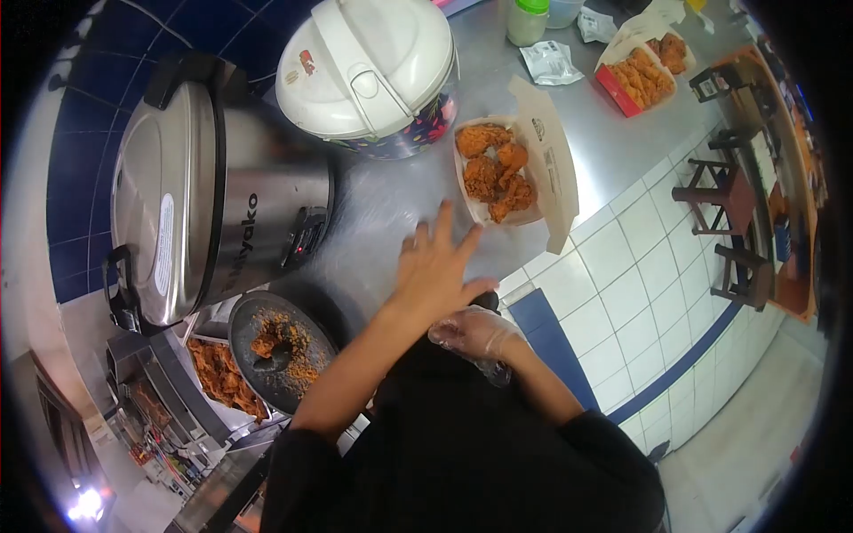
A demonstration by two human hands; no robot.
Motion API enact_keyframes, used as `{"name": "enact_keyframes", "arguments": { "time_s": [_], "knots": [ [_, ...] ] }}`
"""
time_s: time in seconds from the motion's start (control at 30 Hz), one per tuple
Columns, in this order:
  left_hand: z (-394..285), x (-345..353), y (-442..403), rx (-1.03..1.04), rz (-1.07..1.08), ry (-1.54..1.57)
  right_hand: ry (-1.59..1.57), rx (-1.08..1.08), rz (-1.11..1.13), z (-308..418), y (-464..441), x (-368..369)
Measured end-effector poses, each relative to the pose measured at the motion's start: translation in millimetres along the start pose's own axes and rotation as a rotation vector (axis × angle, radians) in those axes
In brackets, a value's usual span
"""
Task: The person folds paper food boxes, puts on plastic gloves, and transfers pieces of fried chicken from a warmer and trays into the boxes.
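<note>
My left hand (435,266) is bare and reaches over the steel counter with its fingers spread and nothing in it. Its fingertips are just short of an open cardboard box (558,178) whose lid is folded back to the right. Several pieces of fried chicken (484,173) lie in that box. Close to my body, my right hand (475,333) wears a clear plastic glove. Its fingers are curled together, and whatever they may hold is hidden. To the left of my left forearm sits a dark stone mortar (306,333) with a pestle (274,358), orange crumbs and a chicken piece.
A large steel Miyako rice cooker (258,231) stands at the left, beside a white-lidded container (364,71). A second chicken box (619,91), foil packets (551,62) and a green-capped jar (528,22) are farther back. A tray of fried chicken (222,377) adjoins the mortar.
</note>
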State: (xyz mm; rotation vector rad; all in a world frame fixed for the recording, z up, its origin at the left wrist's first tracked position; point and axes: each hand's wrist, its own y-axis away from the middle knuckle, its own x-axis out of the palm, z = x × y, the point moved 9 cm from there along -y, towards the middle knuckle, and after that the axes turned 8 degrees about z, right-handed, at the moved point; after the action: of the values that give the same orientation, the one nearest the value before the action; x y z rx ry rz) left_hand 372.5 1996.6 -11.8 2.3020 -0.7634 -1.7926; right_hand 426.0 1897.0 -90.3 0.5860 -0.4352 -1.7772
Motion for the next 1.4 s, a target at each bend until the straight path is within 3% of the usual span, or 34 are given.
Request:
{"name": "enact_keyframes", "arguments": {
  "time_s": [0.07,0.13,0.47,0.53,0.57,0.63,0.73,0.77,0.83,0.9,0.97,1.03,1.13,1.17,1.2,1.27,1.4],
  "knots": [
    [0.7,16.5,-41.6,0.003,0.015,-0.086,-0.075,-0.192,-0.102,-4.9,2.4,-2.5],
    [8.1,40.4,-65.6,-0.094,0.274,-0.035,-0.158,-0.161,-0.112,-8.3,12.3,-9.5],
    [10.2,57.9,-87.5,-0.191,0.392,-0.1,-0.235,-0.13,-0.182,-30.4,24.9,-26.0],
    [2.5,48.2,-89.1,-0.094,0.132,-0.134,-0.231,-0.12,-0.155,-28.7,24.0,-26.3],
    [2.0,51.3,-91.5,-0.109,0.121,-0.125,-0.222,-0.113,-0.149,-26.8,23.8,-28.4],
    [-5.0,54.8,-90.6,-0.168,0.376,-0.265,-0.198,-0.106,-0.118,-24.8,20.3,-26.2],
    [-14.7,40.7,-82.1,-0.066,0.37,-0.392,-0.144,-0.127,-0.091,-17.4,16.7,-21.7],
    [-11.3,38.4,-72.6,-0.08,0.352,-0.379,-0.122,-0.154,-0.092,-13.9,18.2,-22.8],
    [-14.4,9.9,-32.6,0.022,-0.053,-0.181,-0.093,-0.134,-0.09,-10.5,21.7,-23.7],
    [-8.5,-13.0,26.9,-0.019,-0.192,-0.103,-0.084,-0.103,-0.083,-9.1,24.1,-19.5],
    [9.1,-19.5,83.1,-0.177,-0.219,-0.079,0.053,-0.102,-0.01,-1.0,19.0,-17.9],
    [54.3,34.5,119.2,-0.388,0.012,0.155,0.087,-0.122,0.056,11.5,16.5,-18.5],
    [84.9,103.0,188.5,-0.54,-0.085,0.188,0.232,-0.189,0.109,26.1,-13.2,-11.0],
    [84.5,116.7,211.3,-0.547,-0.109,0.196,0.167,-0.124,0.191,22.1,-26.3,-5.9],
    [90.5,123.2,240.3,-0.684,-0.139,0.218,0.113,-0.034,0.269,26.5,-40.0,1.0],
    [96.4,116.9,289.5,-0.734,-0.53,0.485,0.096,-0.016,0.357,90.7,-55.9,9.6],
    [104.2,140.4,370.2,-1.007,-0.669,0.646,0.259,-0.051,0.458,123.8,-106.5,46.4]
  ]
}}
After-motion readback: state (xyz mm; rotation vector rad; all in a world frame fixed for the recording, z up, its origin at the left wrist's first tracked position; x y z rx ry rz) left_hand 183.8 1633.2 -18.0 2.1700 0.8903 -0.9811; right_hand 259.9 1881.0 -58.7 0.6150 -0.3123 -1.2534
